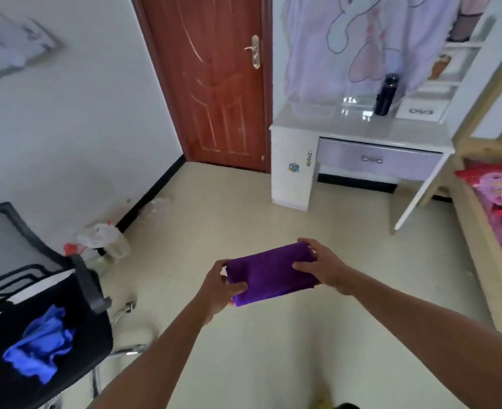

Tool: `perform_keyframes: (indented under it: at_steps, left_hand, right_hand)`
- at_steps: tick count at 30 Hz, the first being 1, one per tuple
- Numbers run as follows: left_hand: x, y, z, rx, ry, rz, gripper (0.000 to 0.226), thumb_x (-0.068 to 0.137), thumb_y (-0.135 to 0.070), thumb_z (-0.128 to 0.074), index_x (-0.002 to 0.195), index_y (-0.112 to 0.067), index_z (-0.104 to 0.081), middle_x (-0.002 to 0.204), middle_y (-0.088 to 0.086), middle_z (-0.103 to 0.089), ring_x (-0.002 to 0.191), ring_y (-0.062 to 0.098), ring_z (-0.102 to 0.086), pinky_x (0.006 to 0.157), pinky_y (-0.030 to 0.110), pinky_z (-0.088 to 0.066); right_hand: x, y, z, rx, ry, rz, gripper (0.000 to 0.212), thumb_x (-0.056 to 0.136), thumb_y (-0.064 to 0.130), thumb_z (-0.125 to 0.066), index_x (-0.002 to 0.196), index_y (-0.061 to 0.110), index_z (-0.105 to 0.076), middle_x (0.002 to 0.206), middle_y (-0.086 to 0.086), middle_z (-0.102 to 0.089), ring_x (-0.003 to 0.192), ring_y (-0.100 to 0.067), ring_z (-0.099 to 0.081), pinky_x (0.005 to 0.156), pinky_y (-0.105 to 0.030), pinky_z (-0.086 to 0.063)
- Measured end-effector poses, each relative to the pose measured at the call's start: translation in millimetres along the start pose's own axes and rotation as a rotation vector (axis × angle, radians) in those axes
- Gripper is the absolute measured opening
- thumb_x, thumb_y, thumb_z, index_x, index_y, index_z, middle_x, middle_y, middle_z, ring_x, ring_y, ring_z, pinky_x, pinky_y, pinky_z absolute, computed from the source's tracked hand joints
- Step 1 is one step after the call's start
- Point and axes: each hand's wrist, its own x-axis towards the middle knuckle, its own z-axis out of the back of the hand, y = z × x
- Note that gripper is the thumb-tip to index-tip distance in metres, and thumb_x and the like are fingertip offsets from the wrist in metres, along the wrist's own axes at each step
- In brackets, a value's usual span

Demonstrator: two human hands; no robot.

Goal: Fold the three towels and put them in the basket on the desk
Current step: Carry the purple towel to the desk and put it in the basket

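On your left a crumpled blue towel (41, 346) lies on the black chair (93, 329), your left hand (218, 286) grips one end of the folded purple towel (270, 273), thumb on top, your right hand (320, 267) clasps the other end, held above the floor (214, 202), the white desk (362, 134) well beyond.
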Motion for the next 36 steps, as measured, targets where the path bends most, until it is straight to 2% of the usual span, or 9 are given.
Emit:
perform_keyframes:
  at_steps: [4, 6, 9, 11, 15, 20, 23, 29, 36]
  left_hand:
    - [95, -55, -23, 0.265, 0.049, -0.082, 0.056, 0.055, -0.016, -0.077, 0.104, -0.024, -0.051, 0.096, 0.016, -0.064, 0.075, 0.024, -0.061, 0.072, 0.047, -0.056]
    - [151, -81, -39, 0.402, 0.065, -0.141, 0.053, 0.051, -0.02, -0.075, 0.096, -0.025, -0.049, 0.09, 0.013, -0.065, 0.071, 0.022, -0.058, 0.066, 0.044, -0.055]
    - [216, -126, -61, 0.593, 0.065, -0.248, 0.047, 0.057, -0.016, -0.074, 0.094, -0.021, -0.044, 0.076, 0.003, -0.061, 0.06, 0.017, -0.051, 0.052, 0.031, -0.046]
    - [256, -153, -74, 0.691, 0.066, -0.3, 0.046, 0.061, -0.016, -0.073, 0.097, -0.021, -0.044, 0.074, -0.002, -0.06, 0.06, 0.016, -0.053, 0.049, 0.027, -0.044]
    - [334, -214, -92, 0.948, -0.015, -0.409, 0.037, 0.07, -0.029, -0.067, 0.104, -0.026, -0.051, 0.09, -0.009, -0.064, 0.079, 0.016, -0.061, 0.065, 0.028, -0.05]
    - [429, -262, -94, 1.111, -0.077, -0.504, 0.029, 0.077, -0.036, -0.065, 0.099, -0.023, -0.051, 0.095, -0.007, -0.059, 0.08, 0.015, -0.058, 0.067, 0.025, -0.043]
    - [496, -290, -92, 1.195, -0.104, -0.595, 0.029, 0.08, -0.037, -0.062, 0.103, -0.021, -0.052, 0.099, -0.006, -0.059, 0.086, 0.017, -0.057, 0.069, 0.025, -0.041]
    - [637, -346, -88, 1.292, -0.095, -0.748, 0.041, 0.078, -0.036, -0.068, 0.113, -0.02, -0.052, 0.094, -0.003, -0.064, 0.078, 0.019, -0.06, 0.069, 0.029, -0.046]
    - [759, -432, -93, 1.232, 0.007, -0.794, 0.044, 0.088, -0.033, -0.06, 0.126, -0.016, -0.046, 0.118, 0.0, -0.055, 0.101, 0.017, -0.054, 0.082, 0.024, -0.043]
  right_hand:
    - [64, 17, 64, -0.259, -0.055, 0.042, 0.06, 0.072, 0.009, -0.08, 0.123, 0.025, -0.054, 0.109, -0.001, -0.062, 0.098, -0.02, -0.063, 0.082, -0.036, -0.059]
    - [105, 26, 98, -0.463, -0.06, 0.081, 0.051, 0.069, 0.017, -0.08, 0.114, 0.026, -0.058, 0.104, 0.004, -0.063, 0.094, -0.016, -0.062, 0.081, -0.031, -0.056]
    - [161, 46, 141, -0.788, -0.081, 0.176, 0.04, 0.073, 0.03, -0.072, 0.111, 0.028, -0.058, 0.099, 0.009, -0.066, 0.087, -0.013, -0.061, 0.076, -0.028, -0.052]
    - [199, 60, 166, -0.963, -0.118, 0.246, 0.039, 0.078, 0.034, -0.067, 0.114, 0.027, -0.055, 0.103, 0.007, -0.065, 0.088, -0.014, -0.06, 0.076, -0.027, -0.048]
    - [281, 96, 215, -1.225, -0.216, 0.412, 0.041, 0.084, 0.04, -0.061, 0.118, 0.02, -0.051, 0.109, 0.001, -0.062, 0.093, -0.023, -0.061, 0.079, -0.032, -0.047]
    - [386, 130, 259, -1.429, -0.309, 0.585, 0.04, 0.076, 0.041, -0.068, 0.108, 0.017, -0.06, 0.095, -0.002, -0.066, 0.08, -0.025, -0.064, 0.07, -0.037, -0.051]
    - [447, 150, 282, -1.487, -0.343, 0.625, 0.043, 0.066, 0.042, -0.076, 0.099, 0.017, -0.063, 0.084, -0.002, -0.067, 0.07, -0.023, -0.064, 0.062, -0.034, -0.052]
    - [574, 193, 328, -1.471, -0.39, 0.571, 0.041, 0.069, 0.043, -0.073, 0.1, 0.02, -0.061, 0.086, 0.001, -0.066, 0.073, -0.021, -0.064, 0.065, -0.033, -0.052]
    - [683, 258, 380, -1.265, -0.449, 0.47, 0.037, 0.071, 0.036, -0.07, 0.104, 0.021, -0.062, 0.094, 0.001, -0.067, 0.083, -0.021, -0.064, 0.074, -0.032, -0.052]
